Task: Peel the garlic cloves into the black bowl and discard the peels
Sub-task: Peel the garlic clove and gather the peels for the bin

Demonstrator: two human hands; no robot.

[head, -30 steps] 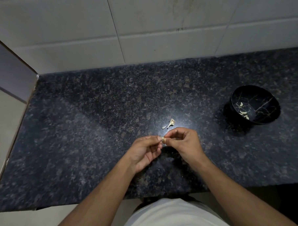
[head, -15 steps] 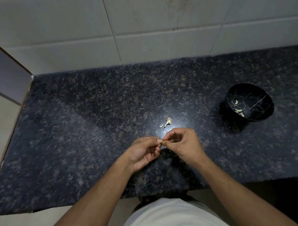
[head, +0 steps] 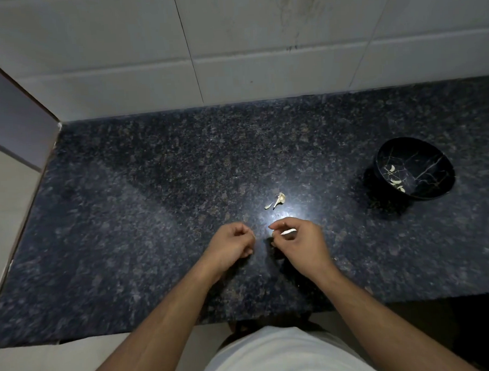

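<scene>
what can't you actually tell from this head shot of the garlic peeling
Head view, the only one:
- Left hand: fingers curl inward and hide whether they hold a peel.
- Right hand: holds a pale garlic clove, mostly hidden by fingers; how much skin is left is unclear.
- Black bowl: the cloves inside are too small and dark to count.
- Peel scraps on the countertop: washed out by glare.

dim, glare spot on countertop (head: 278,220)

Peels (head: 276,200) on counter (head: 127,218) beyond both hands, bowl (head: 413,169) far right.
</scene>
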